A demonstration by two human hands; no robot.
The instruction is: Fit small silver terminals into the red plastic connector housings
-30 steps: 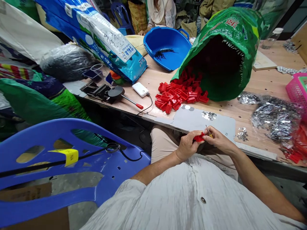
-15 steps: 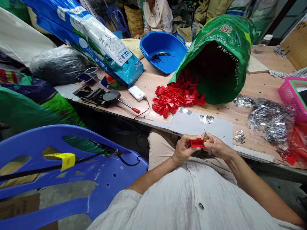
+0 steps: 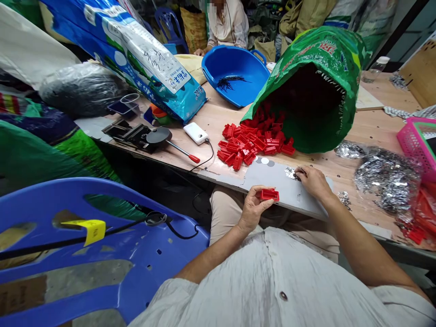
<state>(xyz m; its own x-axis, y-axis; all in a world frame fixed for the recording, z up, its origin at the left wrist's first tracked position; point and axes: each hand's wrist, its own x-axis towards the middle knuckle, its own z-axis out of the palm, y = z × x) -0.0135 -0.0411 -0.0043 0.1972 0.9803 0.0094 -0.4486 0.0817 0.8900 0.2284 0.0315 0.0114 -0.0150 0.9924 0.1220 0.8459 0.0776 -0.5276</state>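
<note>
My left hand [image 3: 252,210] is closed around a red plastic housing [image 3: 270,195], an open-topped box shape, held just off the front edge of the table. Over the grey mat [image 3: 264,175], my right hand [image 3: 312,180] has its fingertips pinched together at a small pile of silvery metal pieces [image 3: 290,172]. What sits between those fingertips is too small to make out. More red housings [image 3: 240,145] lie heaped at the mouth of a green sack [image 3: 315,54], which rests on its side.
A blue basin [image 3: 235,63] with black strands stands behind the heap. To the left are a blue bag [image 3: 150,54], a white power bank [image 3: 195,133] and a lever press [image 3: 136,136]. Bagged metal parts [image 3: 388,177] lie right. A person [image 3: 228,22] sits opposite.
My right hand has left the red housing and moved forward to the metal pieces. The yellow-handled tool it held no longer shows. My left hand has shifted slightly left, still gripping the housing.
</note>
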